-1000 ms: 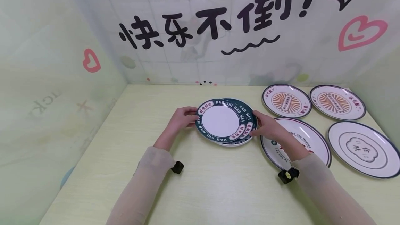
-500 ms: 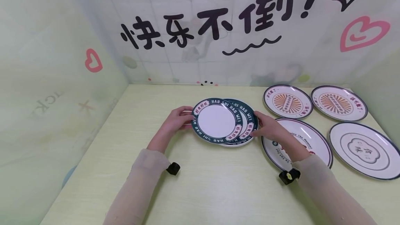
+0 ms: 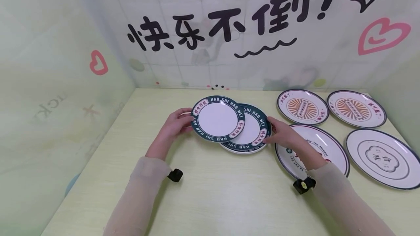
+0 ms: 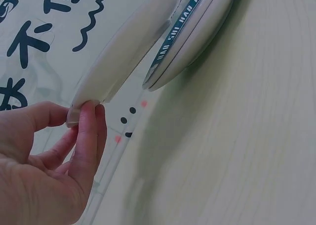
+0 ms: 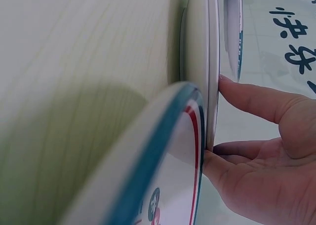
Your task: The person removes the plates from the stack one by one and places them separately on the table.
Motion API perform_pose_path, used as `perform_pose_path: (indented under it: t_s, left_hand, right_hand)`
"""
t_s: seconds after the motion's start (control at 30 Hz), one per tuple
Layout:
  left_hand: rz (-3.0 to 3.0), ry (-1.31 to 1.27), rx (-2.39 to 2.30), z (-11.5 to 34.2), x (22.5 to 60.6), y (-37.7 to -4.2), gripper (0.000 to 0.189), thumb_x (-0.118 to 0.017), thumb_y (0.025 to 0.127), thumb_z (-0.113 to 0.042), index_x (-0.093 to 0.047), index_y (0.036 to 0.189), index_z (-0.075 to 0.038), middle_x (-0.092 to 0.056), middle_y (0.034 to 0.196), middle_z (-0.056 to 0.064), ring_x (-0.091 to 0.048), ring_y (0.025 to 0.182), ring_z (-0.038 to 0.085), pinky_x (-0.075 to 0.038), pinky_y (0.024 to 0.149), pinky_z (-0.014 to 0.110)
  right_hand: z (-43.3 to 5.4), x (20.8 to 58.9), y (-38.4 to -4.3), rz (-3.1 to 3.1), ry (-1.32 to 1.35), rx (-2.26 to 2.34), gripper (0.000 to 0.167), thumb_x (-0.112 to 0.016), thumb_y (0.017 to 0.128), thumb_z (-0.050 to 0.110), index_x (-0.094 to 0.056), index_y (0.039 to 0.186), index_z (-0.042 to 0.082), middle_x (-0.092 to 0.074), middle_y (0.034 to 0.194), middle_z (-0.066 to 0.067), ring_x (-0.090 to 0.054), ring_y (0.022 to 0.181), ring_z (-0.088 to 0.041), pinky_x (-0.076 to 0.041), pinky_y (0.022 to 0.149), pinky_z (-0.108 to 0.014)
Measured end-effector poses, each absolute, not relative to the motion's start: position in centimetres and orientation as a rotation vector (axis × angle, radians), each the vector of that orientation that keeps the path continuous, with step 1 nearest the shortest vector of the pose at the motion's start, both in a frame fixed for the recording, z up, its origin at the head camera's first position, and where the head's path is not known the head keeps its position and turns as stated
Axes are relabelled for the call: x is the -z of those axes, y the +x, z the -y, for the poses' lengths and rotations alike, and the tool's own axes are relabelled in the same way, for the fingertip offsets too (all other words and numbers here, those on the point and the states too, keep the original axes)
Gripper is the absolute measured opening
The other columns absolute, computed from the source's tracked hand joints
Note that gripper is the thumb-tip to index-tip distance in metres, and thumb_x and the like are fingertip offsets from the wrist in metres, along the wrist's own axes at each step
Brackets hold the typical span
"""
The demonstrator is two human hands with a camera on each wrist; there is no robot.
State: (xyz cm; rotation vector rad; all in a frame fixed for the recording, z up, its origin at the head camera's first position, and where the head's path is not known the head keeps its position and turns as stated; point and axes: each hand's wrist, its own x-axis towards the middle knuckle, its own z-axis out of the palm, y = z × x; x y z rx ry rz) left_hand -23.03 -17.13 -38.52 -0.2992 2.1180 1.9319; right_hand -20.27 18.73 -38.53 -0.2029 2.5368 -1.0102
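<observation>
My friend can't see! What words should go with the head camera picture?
A person's left hand holds a green-rimmed plate overlapping a stack of matching plates held by the right hand. Four other plates lie to the right on a pale table, before a backdrop with big black writing.

The plates look glossy (the tabletop wood-grained)

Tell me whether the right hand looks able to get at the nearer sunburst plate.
Probably yes, but only once it lets go: the right hand grips the lower green-rimmed plates. The nearer sunburst plate lies close by with nothing on it.
</observation>
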Motion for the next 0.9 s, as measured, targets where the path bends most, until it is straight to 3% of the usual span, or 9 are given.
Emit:
perform_pose_path:
  t_s: [0.33,0.63,0.9]
  left_hand:
    - [-2.064,-0.404,-2.086,18.6,38.0,-23.7,0.05,-0.058,0.098,-0.007,-0.044,0.147,-0.01,-0.054,0.141,0.016,-0.068,0.082,0.007,-0.061,0.077,0.021]
    - [-2.001,-0.56,-2.241,19.5,37.9,-24.2,0.052,-0.058,0.098,-0.005,-0.043,0.148,-0.013,-0.056,0.133,0.008,-0.068,0.081,0.006,-0.06,0.085,0.024]
    - [-1.923,-0.67,-2.355,19.9,38.2,-24.5,0.055,-0.056,0.099,-0.003,-0.04,0.15,-0.014,-0.057,0.132,0.007,-0.067,0.088,0.01,-0.06,0.081,0.02]
  right_hand:
    - [-18.7,38.4,-20.3,-2.535,-0.194,0.998,0.092,-0.072,0.09,0.014,-0.012,0.157,-0.004,-0.015,0.163,-0.029,-0.019,0.15,-0.047,-0.022,0.124,-0.055]
    - [-18.8,38.6,-20.3,-2.527,-0.184,1.014,0.093,-0.072,0.089,0.014,-0.012,0.158,-0.004,-0.016,0.163,-0.03,-0.02,0.15,-0.047,-0.023,0.123,-0.055]
    - [-18.8,38.6,-20.4,-2.539,-0.173,0.998,0.093,-0.072,0.09,0.015,-0.012,0.158,-0.003,-0.016,0.163,-0.029,-0.021,0.15,-0.046,-0.023,0.123,-0.054]
